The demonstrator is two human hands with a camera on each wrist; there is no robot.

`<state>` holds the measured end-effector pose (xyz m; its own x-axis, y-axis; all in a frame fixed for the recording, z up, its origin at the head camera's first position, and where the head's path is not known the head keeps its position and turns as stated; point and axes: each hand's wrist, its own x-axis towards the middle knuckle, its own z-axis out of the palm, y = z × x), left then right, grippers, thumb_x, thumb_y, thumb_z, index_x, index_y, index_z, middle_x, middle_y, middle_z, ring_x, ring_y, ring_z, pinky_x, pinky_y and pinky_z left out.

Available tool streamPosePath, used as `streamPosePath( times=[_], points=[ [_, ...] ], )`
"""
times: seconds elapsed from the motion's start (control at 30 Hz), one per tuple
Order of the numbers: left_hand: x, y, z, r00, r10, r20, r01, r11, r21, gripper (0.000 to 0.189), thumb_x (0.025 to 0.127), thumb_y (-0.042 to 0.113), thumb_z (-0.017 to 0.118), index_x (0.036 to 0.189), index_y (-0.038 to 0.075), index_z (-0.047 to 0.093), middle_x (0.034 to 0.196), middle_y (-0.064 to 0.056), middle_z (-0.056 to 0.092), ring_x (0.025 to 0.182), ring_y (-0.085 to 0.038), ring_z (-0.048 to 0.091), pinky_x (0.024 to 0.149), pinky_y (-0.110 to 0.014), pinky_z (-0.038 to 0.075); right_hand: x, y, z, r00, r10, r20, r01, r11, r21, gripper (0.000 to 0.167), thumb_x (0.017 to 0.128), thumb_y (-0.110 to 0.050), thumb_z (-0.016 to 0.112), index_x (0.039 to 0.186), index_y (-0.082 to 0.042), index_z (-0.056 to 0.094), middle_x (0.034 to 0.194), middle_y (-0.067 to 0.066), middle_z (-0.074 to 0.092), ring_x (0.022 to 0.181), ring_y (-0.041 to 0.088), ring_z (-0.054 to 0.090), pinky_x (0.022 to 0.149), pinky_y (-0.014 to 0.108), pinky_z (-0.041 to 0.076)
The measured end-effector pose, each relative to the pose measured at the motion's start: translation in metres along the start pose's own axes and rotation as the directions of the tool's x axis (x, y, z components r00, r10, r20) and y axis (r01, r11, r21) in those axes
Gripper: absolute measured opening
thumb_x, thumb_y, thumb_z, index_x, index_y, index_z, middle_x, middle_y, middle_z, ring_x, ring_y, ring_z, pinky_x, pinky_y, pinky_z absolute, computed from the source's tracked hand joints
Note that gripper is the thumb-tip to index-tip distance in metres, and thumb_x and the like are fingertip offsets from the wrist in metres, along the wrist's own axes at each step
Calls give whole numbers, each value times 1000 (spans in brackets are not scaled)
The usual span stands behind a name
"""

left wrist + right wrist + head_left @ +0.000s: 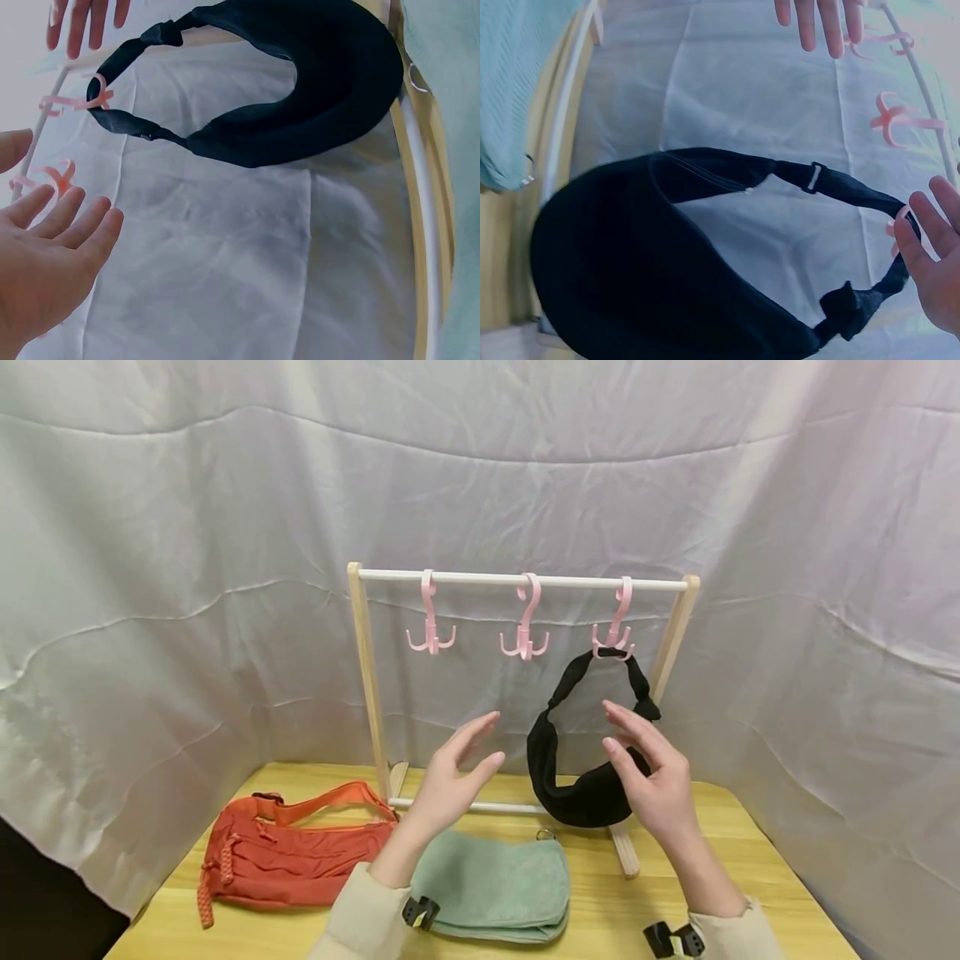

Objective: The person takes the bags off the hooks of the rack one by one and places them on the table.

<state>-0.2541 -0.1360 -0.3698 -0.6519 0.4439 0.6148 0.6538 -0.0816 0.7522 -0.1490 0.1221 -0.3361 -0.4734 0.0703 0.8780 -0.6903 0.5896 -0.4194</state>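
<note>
A black shoulder bag (pixel 581 807) hangs by its strap from the right pink hook (pixel 620 610) on a white rail (pixel 476 578). My right hand (pixel 658 781) is held up in front of the bag's right side, fingers relaxed and nothing gripped. To the left of the bag, my left hand (pixel 448 777) is raised with thumb and fingers spread apart, also holding nothing. In the left wrist view, its palm and loose fingers (pixel 64 221) show plainly. The right wrist view has the bag's zipped opening (pixel 709 172) and its knotted strap (pixel 851 307).
Two more pink hooks, a middle one (pixel 525 631) and a left one (pixel 431 622), hang with nothing on them. On the wooden table (pixel 720 843) lie a red bag (pixel 300 864) at left and a green pouch (pixel 495 881) at front. Wooden posts (pixel 365 668) support the rail.
</note>
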Motion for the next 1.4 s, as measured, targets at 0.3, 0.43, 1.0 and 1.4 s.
streamPosePath(
  times=[0.3,0.43,1.0,1.4],
  points=[
    [18,2,15,998,56,8,-56,998,-17,53,102,15,68,153,12,52,153,-5,53,142,-24,50,116,-45,43,32,5,-6,997,-61,-39,60,998,-32,50,85,24,67,132,5,68,132,24,67,119,10,66,97,18,52],
    [25,2,20,997,71,7,-71,997,-41,53,102,14,68,152,7,52,153,-8,54,141,-25,50,116,-41,44,45,3,-8,997,-75,-24,73,996,-54,49,87,20,68,133,1,69,132,20,68,119,10,66,98,19,52],
    [62,6,41,986,167,17,-168,986,12,51,102,17,68,151,10,55,153,-4,54,141,-21,50,115,-42,45,101,3,-23,989,-149,-8,145,970,-197,43,89,14,72,130,2,70,132,16,70,121,1,61,101,18,49],
    [85,9,54,992,125,21,-127,988,84,51,101,18,68,150,12,56,151,-4,56,140,-17,51,112,-43,48,137,1,-34,981,-192,-4,182,934,-308,41,91,3,74,131,-7,73,136,5,69,131,20,61,113,23,42]
  ],
)
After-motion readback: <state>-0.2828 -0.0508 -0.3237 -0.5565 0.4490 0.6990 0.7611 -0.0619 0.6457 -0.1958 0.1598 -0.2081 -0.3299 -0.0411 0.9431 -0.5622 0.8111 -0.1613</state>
